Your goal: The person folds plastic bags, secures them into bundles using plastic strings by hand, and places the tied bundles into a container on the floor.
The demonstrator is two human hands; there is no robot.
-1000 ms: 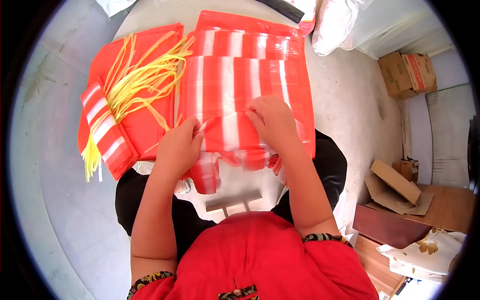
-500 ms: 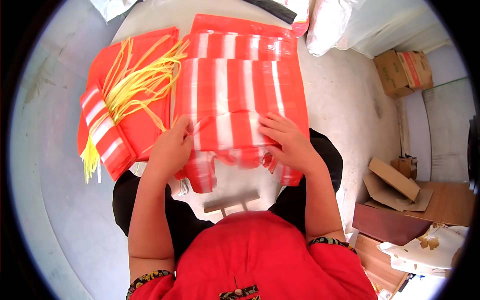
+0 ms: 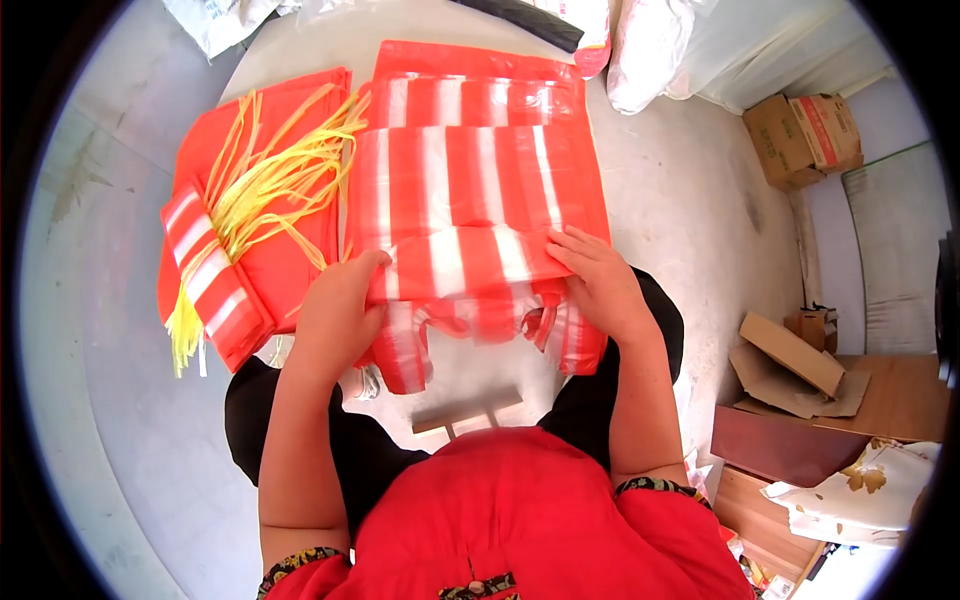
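A stack of red-and-white striped plastic bags (image 3: 462, 180) lies in front of me. The top bag has a folded band across its near part, and its handle ends (image 3: 405, 350) hang over the table's near edge. At the left end of this fold, my left hand (image 3: 343, 305) is closed on the bag's edge. My right hand (image 3: 603, 285) grips the fold's right end, fingertips on top; its thumb is partly hidden. Left of the stack, a rolled striped bundle (image 3: 215, 275) and yellow ties (image 3: 275, 185) rest on plain red bags (image 3: 300, 245).
A black roll (image 3: 525, 22) and a white wrapped bundle (image 3: 650, 50) are at the far side of the table (image 3: 300, 45). Cardboard boxes (image 3: 803, 140) stand at the right, with an opened carton (image 3: 790, 370) nearer. A wooden bar (image 3: 468, 410) shows below the table edge.
My right hand has slid to the right along the fold, to its end. The left hand stays at the left edge. The folded band looks flatter, and the view has shifted slightly.
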